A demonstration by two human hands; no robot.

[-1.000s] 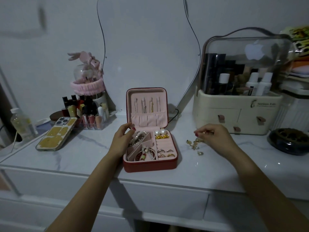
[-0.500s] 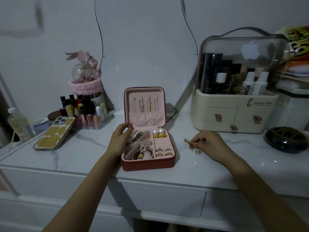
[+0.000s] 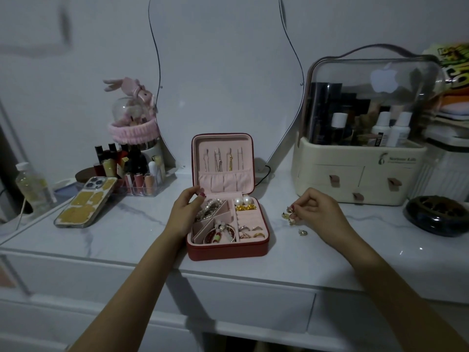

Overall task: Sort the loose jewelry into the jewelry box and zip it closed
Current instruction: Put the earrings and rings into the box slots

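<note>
A red jewelry box (image 3: 225,250) with a pink lining stands open on the white marble tabletop, lid upright with chains hanging inside. Its tray holds pearl bracelets, pearl earrings (image 3: 242,200), gold pieces and rings (image 3: 253,231). My left hand (image 3: 186,212) rests on the box's left rim, its fingers curled over the bracelet compartment. To the right of the box my right hand (image 3: 313,212) pinches small gold earrings (image 3: 289,215) from a loose cluster on the table. One more earring (image 3: 302,232) lies alone just in front of that hand.
A phone (image 3: 85,201) lies face down at the left beside a clear lipstick organiser (image 3: 134,174) and a bottle (image 3: 33,186). A cream cosmetics case (image 3: 360,158) stands at the back right, a dark round dish (image 3: 436,214) at the far right. A mirror leans behind the box.
My right hand has dropped to the table among the loose earrings and closed its fingertips on some. My left hand has stayed on the box's left rim.
</note>
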